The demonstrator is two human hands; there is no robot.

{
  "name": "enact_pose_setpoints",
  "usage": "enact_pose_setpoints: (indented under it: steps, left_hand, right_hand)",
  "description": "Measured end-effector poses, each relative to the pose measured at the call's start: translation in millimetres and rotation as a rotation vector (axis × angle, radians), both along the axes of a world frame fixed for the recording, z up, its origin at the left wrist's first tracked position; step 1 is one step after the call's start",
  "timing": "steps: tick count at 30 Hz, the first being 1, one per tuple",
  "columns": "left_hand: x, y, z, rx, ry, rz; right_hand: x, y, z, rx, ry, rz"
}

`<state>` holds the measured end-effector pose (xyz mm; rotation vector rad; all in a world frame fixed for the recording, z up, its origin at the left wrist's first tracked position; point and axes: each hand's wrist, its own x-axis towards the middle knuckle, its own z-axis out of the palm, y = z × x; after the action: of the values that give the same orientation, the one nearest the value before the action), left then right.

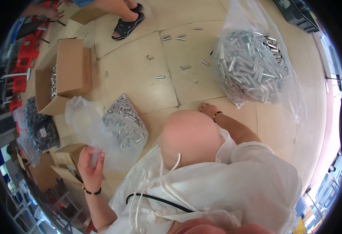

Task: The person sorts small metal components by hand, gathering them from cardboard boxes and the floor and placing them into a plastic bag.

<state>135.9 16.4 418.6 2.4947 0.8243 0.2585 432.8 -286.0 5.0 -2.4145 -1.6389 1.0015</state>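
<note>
My left hand (91, 167) is closed on the rim of a clear plastic bag (118, 156), thumb against the fingers. Small silver metal tubes (128, 132) fill the bag's far end, which rests on the floor. To the right, my right hand (208, 109) touches the floor, its visible fingers slightly apart and nothing visible in them. Part of that hand is hidden. Beyond it stands a larger clear bag (253, 74) heaped with similar tubes. Several loose tubes (185, 68) lie scattered on the tiles between the bags and farther off.
An open cardboard box (71, 66) with metal pieces inside stands at the far left. Nearer are a dark wrapped bundle (42, 130) and a smaller open carton (67, 160). Another person's sandalled foot (128, 26) is at the top. A dark crate (295, 15) sits far right.
</note>
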Motion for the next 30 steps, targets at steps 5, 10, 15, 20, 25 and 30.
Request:
enact_pose_setpoints:
  steps: [5, 10, 15, 20, 25, 30]
  left_hand:
    - [21, -25, 15, -0.381, 0.085, 0.006]
    - [36, -40, 13, -0.239, 0.434, -0.306]
    - [44, -48, 7, -0.158, 0.502, -0.379]
    - [44, -44, 8, -0.279, 0.619, -0.422]
    - [17, -39, -23, -0.172, 0.694, -0.594]
    - [26, -54, -26, 0.022, 0.637, -0.720]
  right_hand:
    - [29, 28, -2, 0.152, 0.039, -0.371]
    - [81, 89, 21, 0.695, -0.073, -0.668]
    - [96, 150, 52, 0.124, -0.103, -0.427]
    - [95, 144, -4, -0.505, -0.043, -0.224]
    - [107, 152, 1, -0.243, 0.087, -0.378]
    - [119, 175, 9, 0.296, -0.065, -0.460]
